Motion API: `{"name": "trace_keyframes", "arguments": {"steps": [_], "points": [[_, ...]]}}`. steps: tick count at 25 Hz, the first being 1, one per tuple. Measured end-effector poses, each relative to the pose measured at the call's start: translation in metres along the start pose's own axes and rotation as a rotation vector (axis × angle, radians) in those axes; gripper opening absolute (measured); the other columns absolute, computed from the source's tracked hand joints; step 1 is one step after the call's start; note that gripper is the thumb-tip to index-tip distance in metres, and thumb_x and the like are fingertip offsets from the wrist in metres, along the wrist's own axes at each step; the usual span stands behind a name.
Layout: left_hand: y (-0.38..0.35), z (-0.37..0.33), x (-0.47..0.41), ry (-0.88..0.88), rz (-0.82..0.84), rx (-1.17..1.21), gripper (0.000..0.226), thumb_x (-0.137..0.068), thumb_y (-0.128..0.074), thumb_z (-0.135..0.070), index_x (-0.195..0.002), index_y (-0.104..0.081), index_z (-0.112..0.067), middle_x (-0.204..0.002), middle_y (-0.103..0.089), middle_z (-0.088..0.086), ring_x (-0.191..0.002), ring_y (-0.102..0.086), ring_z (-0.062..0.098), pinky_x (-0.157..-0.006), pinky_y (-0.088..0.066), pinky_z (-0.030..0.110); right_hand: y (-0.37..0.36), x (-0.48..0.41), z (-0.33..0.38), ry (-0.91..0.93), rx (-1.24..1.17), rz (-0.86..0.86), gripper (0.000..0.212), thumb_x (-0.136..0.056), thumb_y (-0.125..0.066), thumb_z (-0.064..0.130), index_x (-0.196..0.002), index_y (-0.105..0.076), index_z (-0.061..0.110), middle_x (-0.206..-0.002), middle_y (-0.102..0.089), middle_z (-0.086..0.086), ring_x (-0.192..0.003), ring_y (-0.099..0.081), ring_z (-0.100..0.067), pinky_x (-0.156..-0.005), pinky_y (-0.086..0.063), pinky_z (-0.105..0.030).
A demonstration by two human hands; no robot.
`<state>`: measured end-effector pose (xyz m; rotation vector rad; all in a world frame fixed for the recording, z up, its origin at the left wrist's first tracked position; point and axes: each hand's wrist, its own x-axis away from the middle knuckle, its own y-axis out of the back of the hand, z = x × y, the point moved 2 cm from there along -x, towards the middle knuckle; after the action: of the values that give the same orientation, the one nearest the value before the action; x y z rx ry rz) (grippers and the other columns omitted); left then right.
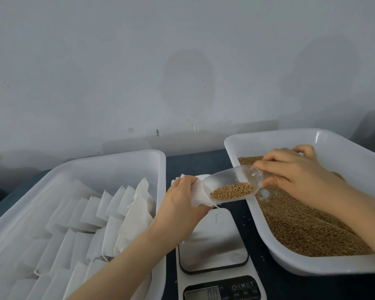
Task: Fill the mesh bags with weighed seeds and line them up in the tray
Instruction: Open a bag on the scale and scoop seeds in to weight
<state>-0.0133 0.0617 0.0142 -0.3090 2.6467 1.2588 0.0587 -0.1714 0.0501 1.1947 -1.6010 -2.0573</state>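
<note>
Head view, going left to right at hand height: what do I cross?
White tray of lined-up bags → left hand gripping a mesh bag → clear scoop carrying seeds → right hand holding the scoop's handle, over the seed tray.

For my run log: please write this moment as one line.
step: filling mesh bag | left hand: holds it above digital scale | right hand: holds clear scoop with seeds at its mouth

Left hand [182, 204] gripped open mesh bag [198, 194] above scale [217, 245]. Right hand [297, 176] held clear scoop [234, 185], seeds [232, 190] at its mouth against bag. Filled bags [91, 215] lined left tray [108, 165]; right tray [268, 137] held seed.
</note>
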Motion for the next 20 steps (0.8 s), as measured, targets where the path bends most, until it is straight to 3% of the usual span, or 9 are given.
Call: {"name": "trace_keyframes", "arguments": {"steps": [8, 11, 13, 15, 20], "points": [[-0.001, -0.004, 0.005, -0.009, 0.113, -0.012, 0.053, -0.074, -0.074, -0.050, -0.106, -0.032, -0.040, -0.095, -0.041, -0.026, -0.087, -0.047, -0.003, -0.060, -0.035, 0.006, 0.022, -0.003, 0.012, 0.026, 0.092, 0.063, 0.060, -0.077, -0.028, 0.060, -0.111, -0.068, 0.030, -0.092, -0.058, 0.015, -0.092, -0.052, -0.020, -0.086, -0.017, -0.027], [0.000, -0.006, 0.008, -0.041, 0.135, 0.019, 0.054, -0.069, -0.072, -0.058, -0.102, -0.032, -0.046, -0.095, -0.043, -0.029, -0.089, -0.048, -0.003, -0.061, -0.035, 0.007, 0.039, -0.006, 0.021, 0.109, 0.218, 0.069, 0.049, -0.079, -0.040, 0.055, -0.108, -0.070, 0.031, -0.089, -0.060, 0.012, -0.088, -0.055, -0.016, -0.089, -0.018, -0.031], [0.000, -0.008, 0.009, -0.054, 0.150, 0.034, 0.052, -0.066, -0.071, -0.062, -0.098, -0.031, -0.050, -0.095, -0.045, -0.029, -0.090, -0.050, -0.002, -0.066, -0.040, 0.009, 0.051, -0.009, 0.029, 0.114, 0.291, 0.119, 0.042, -0.082, -0.045, 0.055, -0.113, -0.065, 0.037, -0.094, -0.056, 0.015, -0.094, -0.049, -0.009, -0.093, -0.014, -0.030], [0.000, -0.010, 0.010, -0.063, 0.153, 0.034, 0.053, -0.065, -0.069, -0.066, -0.097, -0.030, -0.052, -0.094, -0.044, -0.031, -0.093, -0.051, 0.001, -0.077, -0.047, 0.017, 0.059, -0.014, 0.037, 0.130, 0.408, 0.196, 0.044, -0.085, -0.037, 0.059, -0.120, -0.057, 0.043, -0.100, -0.049, 0.019, -0.100, -0.040, -0.003, -0.095, -0.009, -0.028], [0.002, -0.012, 0.012, -0.093, 0.115, 0.041, 0.055, -0.063, -0.066, -0.070, -0.101, -0.032, -0.050, -0.095, -0.043, -0.032, -0.096, -0.049, 0.001, -0.091, -0.047, 0.031, 0.076, -0.031, 0.055, 0.159, 0.581, 0.321, 0.039, -0.088, -0.039, 0.060, -0.114, -0.057, 0.037, -0.096, -0.044, 0.017, -0.094, -0.035, -0.003, -0.095, -0.011, -0.030]]}}
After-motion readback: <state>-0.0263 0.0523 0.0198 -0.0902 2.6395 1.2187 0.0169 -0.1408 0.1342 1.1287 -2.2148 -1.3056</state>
